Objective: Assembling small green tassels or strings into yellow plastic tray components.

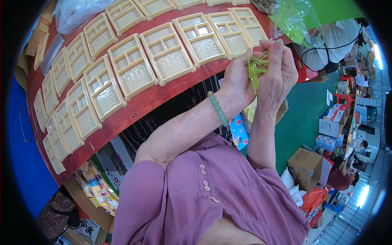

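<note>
My left hand (240,77), with a green bead bracelet (218,109) on its wrist, cups a bunch of thin yellow-green strips (256,72) at the table's right end. Close against it, my right hand (280,71) has thumb and fingers pinched together over the same bunch; a few strips show at its fingertips. What exactly the strips are, I cannot make out. Just beyond the hands lies a cream compartment tray (250,27), the rightmost of its row. Beside it sits another divided tray (229,36). The trays' compartments show no contents.
Several more cream trays (166,53) stand in rows on the red table (134,115). A clear bag with bright green pieces (295,22) lies at the far right, a plastic bag (77,16) at far left. Cartons (304,168) stand on the green floor; people work farther off.
</note>
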Available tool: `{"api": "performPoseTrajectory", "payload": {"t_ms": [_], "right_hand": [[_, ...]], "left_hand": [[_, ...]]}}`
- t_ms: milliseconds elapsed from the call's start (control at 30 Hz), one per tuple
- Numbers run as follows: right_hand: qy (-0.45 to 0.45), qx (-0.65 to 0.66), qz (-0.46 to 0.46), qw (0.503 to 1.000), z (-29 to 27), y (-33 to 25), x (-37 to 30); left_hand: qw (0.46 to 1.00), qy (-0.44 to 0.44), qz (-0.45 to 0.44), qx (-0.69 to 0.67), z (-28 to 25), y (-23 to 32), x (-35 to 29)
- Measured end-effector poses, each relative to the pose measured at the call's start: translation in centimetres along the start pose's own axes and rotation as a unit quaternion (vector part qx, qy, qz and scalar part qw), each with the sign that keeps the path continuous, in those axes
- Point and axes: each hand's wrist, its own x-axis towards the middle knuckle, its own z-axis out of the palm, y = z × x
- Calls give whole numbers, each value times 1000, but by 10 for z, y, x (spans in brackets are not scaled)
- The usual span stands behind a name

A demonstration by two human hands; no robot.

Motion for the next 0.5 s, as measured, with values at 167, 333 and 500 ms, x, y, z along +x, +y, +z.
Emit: {"api": "performPoseTrajectory", "payload": {"t_ms": [167,333,500], "right_hand": [[-36,12,-79,996,-3,-2,7],[-47,72,-31,996,-8,-2,9],[-50,109,19,993,-15,-12,13]], "left_hand": [[1000,-17,-1,-4,-9,0,7],[1000,-6,-2,2,-5,-1,5],[997,37,5,74,-9,-1,3]]}}
